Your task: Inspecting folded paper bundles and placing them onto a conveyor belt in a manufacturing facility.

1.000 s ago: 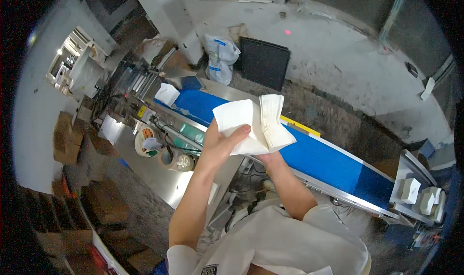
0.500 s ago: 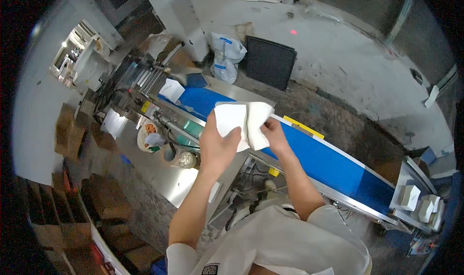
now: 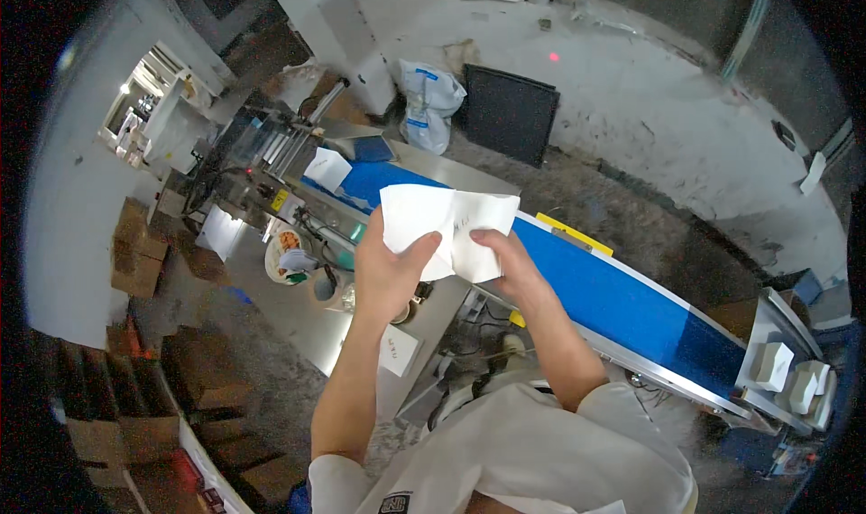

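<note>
Two hands grip one flat white folded cardboard sheet, held up over the blue conveyor belt. Your left hand clamps its lower left edge, thumb across the face; your right hand pinches its lower right flap. The sheet is creased, its panels slightly bent. Beyond it a small white carton rides the belt toward the steel machine. White boxes sit at the belt's right end. Brown cartons stand on the gritty concrete floor.
</note>
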Tool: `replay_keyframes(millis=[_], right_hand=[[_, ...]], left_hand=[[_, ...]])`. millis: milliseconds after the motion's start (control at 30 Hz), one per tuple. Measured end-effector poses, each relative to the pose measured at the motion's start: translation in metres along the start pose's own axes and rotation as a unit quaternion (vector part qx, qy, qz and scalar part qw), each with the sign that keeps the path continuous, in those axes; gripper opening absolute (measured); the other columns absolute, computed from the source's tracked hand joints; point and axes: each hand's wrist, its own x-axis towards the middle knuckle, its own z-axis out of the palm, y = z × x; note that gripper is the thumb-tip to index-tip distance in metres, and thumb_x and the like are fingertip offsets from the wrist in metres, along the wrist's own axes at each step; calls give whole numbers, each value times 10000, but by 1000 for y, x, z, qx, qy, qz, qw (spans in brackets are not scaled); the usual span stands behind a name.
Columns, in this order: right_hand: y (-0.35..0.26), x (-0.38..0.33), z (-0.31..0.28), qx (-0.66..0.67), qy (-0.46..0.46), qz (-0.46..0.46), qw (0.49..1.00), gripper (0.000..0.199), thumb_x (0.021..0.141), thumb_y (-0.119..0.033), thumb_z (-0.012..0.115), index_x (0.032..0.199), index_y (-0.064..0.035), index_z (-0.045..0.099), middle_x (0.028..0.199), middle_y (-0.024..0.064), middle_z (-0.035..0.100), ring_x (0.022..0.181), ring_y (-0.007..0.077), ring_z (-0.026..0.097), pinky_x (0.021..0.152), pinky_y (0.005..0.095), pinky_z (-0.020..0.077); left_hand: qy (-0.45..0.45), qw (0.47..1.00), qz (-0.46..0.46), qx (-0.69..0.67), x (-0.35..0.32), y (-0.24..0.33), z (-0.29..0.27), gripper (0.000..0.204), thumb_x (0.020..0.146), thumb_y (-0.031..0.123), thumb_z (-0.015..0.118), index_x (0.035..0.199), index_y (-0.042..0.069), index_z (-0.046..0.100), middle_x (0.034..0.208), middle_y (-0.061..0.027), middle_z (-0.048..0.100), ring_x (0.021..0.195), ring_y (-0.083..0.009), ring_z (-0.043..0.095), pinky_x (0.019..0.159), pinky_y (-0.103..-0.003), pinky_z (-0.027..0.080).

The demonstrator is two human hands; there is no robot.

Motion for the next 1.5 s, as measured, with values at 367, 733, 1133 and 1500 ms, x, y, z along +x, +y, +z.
replay_keyframes(millis=[367,733,1133,1500], right_hand=[[1,2,-9,141,-7,59,988,518,842,-221,513,1279,51,457,1209,188,591,1091,315,610,953,457,489],[4,0,-12,115,-20,33,993,486,856,-209,488,1268,46,461,1189,187,593,1084,319,607,959,444,474],[3,-8,-5,108,-3,27,994,486,860,-237,527,1252,49,491,1166,179,619,1051,302,627,946,429,483],[5,-10,-8,89,17,49,995,473,862,-252,537,1246,22,496,1168,164,613,1064,302,617,958,432,473]], left_hand=[[-16,996,-54,-73,2,16,-20,379,790,70,736,1121,-25,579,1017,-97,673,892,-144,633,771,-282,504],[-7,995,-54,-83,1,15,-21,417,787,64,745,1154,-29,570,1039,-112,667,907,-155,632,789,-291,508],[-19,993,-56,-106,0,1,-28,412,805,73,731,1165,-37,565,1043,-113,663,921,-160,631,797,-296,508],[-4,991,-74,-114,-3,-18,-38,412,803,94,736,1155,-39,570,1031,-107,665,907,-152,630,783,-291,504]])
